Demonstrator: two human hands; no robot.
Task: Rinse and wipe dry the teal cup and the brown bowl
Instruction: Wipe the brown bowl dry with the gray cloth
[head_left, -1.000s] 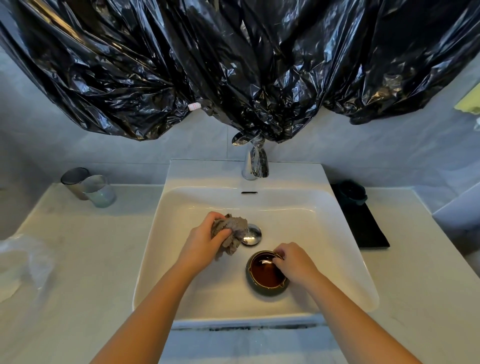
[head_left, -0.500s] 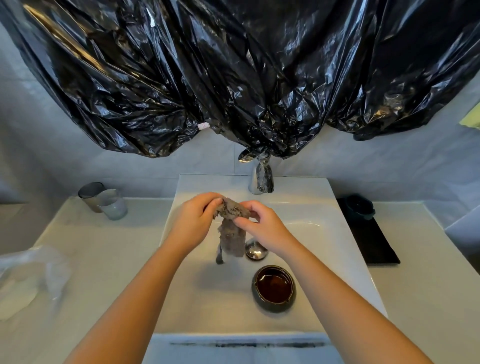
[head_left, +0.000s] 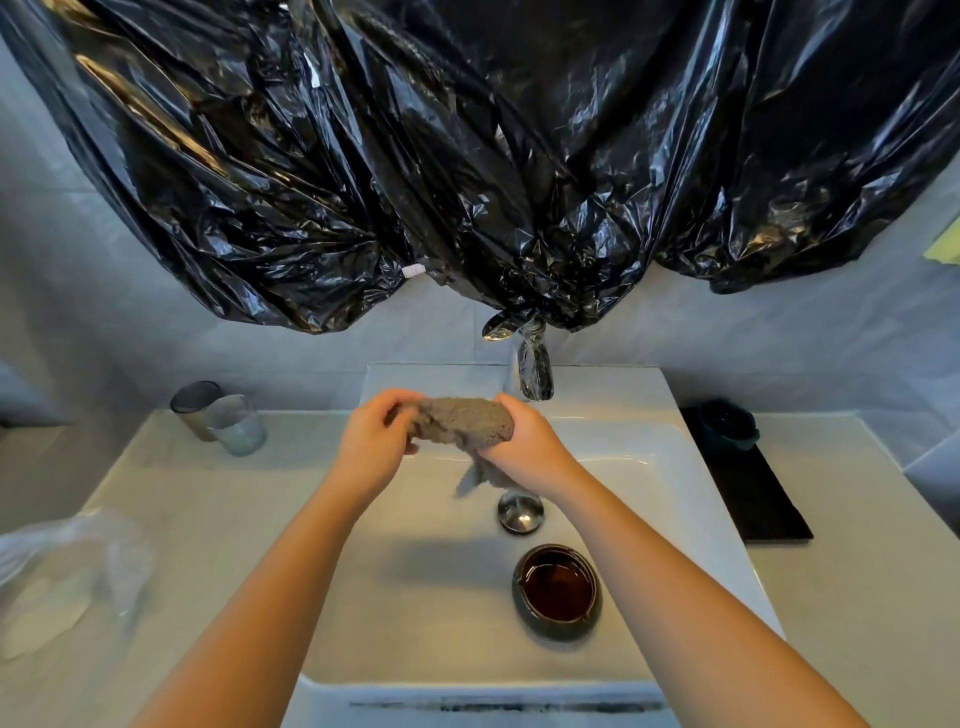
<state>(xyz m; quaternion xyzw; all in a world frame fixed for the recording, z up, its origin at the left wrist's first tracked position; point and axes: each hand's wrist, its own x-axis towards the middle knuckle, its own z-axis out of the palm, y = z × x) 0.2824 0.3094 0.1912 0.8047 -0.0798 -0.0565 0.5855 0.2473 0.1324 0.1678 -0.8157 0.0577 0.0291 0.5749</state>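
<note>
The brown bowl (head_left: 557, 590) stands upright on the floor of the white sink (head_left: 675, 499), right of centre, with nothing touching it. Above the sink, both hands hold a grey cloth (head_left: 465, 427). My left hand (head_left: 375, 444) grips its left end and my right hand (head_left: 524, 449) grips its right end, and a loose corner of the cloth hangs below. The teal cup (head_left: 727, 424) sits on a black mat (head_left: 753, 493) at the right of the sink, away from both hands.
A chrome tap (head_left: 532, 364) stands behind the hands, and the drain plug (head_left: 520, 513) lies just behind the bowl. Two glass tumblers (head_left: 221, 423) stand on the counter at the left. Crumpled clear plastic (head_left: 57, 577) lies at the near left. Black plastic sheeting (head_left: 467, 156) hangs overhead.
My right hand left the bowl and took hold of the cloth. Both hands rose with the cloth toward the tap, and it is now bunched between them.
</note>
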